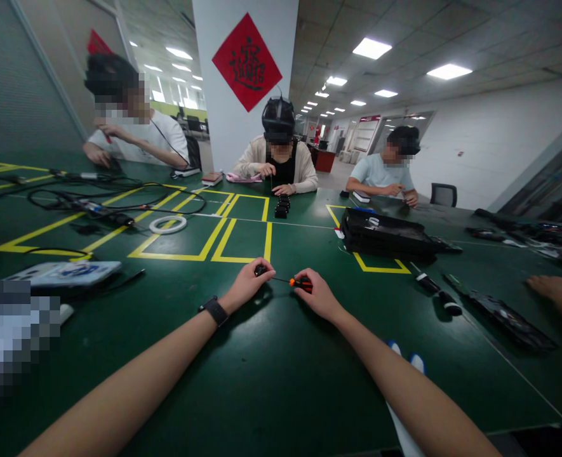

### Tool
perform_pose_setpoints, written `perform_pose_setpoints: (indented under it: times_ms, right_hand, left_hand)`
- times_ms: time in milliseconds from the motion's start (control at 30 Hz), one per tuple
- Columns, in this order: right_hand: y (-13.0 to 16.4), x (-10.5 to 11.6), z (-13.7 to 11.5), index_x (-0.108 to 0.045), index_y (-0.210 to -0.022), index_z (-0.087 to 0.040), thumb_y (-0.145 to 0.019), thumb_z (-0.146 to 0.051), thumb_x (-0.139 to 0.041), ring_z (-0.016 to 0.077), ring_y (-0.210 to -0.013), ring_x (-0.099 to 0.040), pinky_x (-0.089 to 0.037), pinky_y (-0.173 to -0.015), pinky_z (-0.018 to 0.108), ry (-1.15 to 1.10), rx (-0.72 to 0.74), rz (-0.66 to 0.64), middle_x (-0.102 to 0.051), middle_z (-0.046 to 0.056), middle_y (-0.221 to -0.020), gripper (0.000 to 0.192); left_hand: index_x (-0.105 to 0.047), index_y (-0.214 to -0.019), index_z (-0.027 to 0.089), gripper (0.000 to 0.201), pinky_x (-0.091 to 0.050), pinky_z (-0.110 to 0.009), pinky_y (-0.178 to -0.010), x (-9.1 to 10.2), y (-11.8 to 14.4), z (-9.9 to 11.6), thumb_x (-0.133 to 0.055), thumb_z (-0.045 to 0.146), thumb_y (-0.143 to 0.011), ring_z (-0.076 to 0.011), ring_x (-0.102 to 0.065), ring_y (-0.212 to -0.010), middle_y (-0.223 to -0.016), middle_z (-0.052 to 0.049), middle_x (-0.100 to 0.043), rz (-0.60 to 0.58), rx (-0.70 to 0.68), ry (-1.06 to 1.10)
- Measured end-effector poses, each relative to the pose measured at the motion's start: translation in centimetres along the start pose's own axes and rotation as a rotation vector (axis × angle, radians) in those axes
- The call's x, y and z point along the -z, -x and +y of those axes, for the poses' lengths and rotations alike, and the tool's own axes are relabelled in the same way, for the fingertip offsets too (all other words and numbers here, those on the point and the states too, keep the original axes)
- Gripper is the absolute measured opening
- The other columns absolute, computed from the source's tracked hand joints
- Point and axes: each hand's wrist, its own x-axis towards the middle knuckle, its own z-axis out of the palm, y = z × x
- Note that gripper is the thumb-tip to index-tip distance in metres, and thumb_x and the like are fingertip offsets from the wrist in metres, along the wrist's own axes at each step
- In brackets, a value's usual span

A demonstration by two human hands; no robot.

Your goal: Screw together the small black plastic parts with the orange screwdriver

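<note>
My right hand (315, 292) is closed around the orange and black handle of a screwdriver (303, 284). Its thin shaft points left, toward my left hand (251, 283). Between the thumb and fingers of that hand is a small black part (260, 270), partly covered by the fingers. The screwdriver's tip reaches close to the part; whether it touches cannot be made out. Both hands are just above the green table (242, 381), and a dark watch is on my left wrist.
Yellow tape squares (240, 259) mark the table ahead. A white ring (167, 225) and cables (104, 212) are at left. A black case (385, 233) and a long dark circuit assembly (504, 317) lie right. Three people sit opposite; another person's hand (554, 289) rests at far right.
</note>
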Motion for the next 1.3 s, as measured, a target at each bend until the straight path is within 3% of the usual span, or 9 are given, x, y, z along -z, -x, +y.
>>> perform_pose_setpoints:
  times_ms: [100, 233, 633, 833, 1000, 1300]
  right_hand:
    - [-0.1, -0.1, 0.0, -0.057, -0.101, -0.018, -0.082, -0.026, -0.052, 0.0170, -0.094, -0.050, -0.038, -0.085, 0.033, 0.013, -0.011, -0.011, -0.057, 0.006, -0.100, 0.021]
    - [-0.2, -0.4, 0.3, -0.062, -0.091, -0.017, -0.088, -0.025, -0.042, 0.0164, -0.090, -0.050, -0.037, -0.085, 0.033, 0.047, 0.035, -0.033, -0.059, 0.005, -0.090, 0.021]
    - [0.1, -0.6, 0.1, -0.057, -0.094, -0.019, -0.079, -0.026, -0.055, 0.0162, -0.086, -0.050, -0.040, -0.078, 0.031, 0.025, -0.023, 0.013, -0.057, 0.004, -0.092, 0.016]
    - [0.0, -0.5, 0.2, -0.060, -0.091, -0.018, -0.087, -0.025, -0.044, 0.0159, -0.089, -0.050, -0.038, -0.082, 0.031, 0.046, 0.005, -0.004, -0.058, 0.004, -0.091, 0.018]
    - [-0.1, -0.6, 0.4, -0.060, -0.092, -0.018, -0.087, -0.025, -0.044, 0.0159, -0.088, -0.050, -0.038, -0.081, 0.031, 0.050, 0.004, -0.003, -0.058, 0.005, -0.091, 0.018]
    - [-0.1, -0.6, 0.4, -0.060, -0.091, -0.018, -0.086, -0.024, -0.045, 0.0163, -0.087, -0.050, -0.039, -0.080, 0.032, 0.043, 0.006, 0.013, -0.057, 0.005, -0.090, 0.017]
  left_hand:
    - [-0.056, -0.079, 0.019, 0.019, -0.040, -0.029, -0.075, -0.1, 0.0, 0.1, -0.055, 0.037, -0.074, -0.0159, -0.054, -0.077, -0.080, -0.001, -0.059, 0.005, 0.004, 0.001]
    - [-0.056, -0.079, 0.019, 0.019, -0.040, -0.028, -0.073, -0.1, 0.0, 0.0, -0.055, 0.037, -0.074, -0.0156, -0.054, -0.076, -0.079, 0.000, -0.059, 0.012, -0.004, 0.014]
    - [-0.055, -0.080, 0.019, 0.019, -0.040, -0.028, -0.074, -0.1, 0.0, -0.2, -0.053, 0.038, -0.075, -0.0156, -0.054, -0.076, -0.079, 0.000, -0.059, 0.038, 0.004, 0.009]
    - [-0.055, -0.080, 0.019, 0.023, -0.040, -0.027, -0.069, -0.2, 0.0, 0.0, -0.051, 0.041, -0.076, -0.0147, -0.053, -0.070, -0.072, 0.001, -0.057, 0.040, 0.057, 0.062]
    - [-0.055, -0.076, 0.018, 0.032, -0.040, -0.026, -0.068, -0.3, 0.0, 0.3, -0.039, 0.045, -0.082, -0.0140, -0.053, -0.069, -0.072, 0.000, -0.057, 0.026, 0.083, 0.192]
    - [-0.055, -0.077, 0.017, 0.032, -0.042, -0.025, -0.065, -0.2, 0.1, 0.8, -0.040, 0.046, -0.081, -0.0133, -0.052, -0.066, -0.071, 0.000, -0.054, 0.029, 0.113, 0.284]
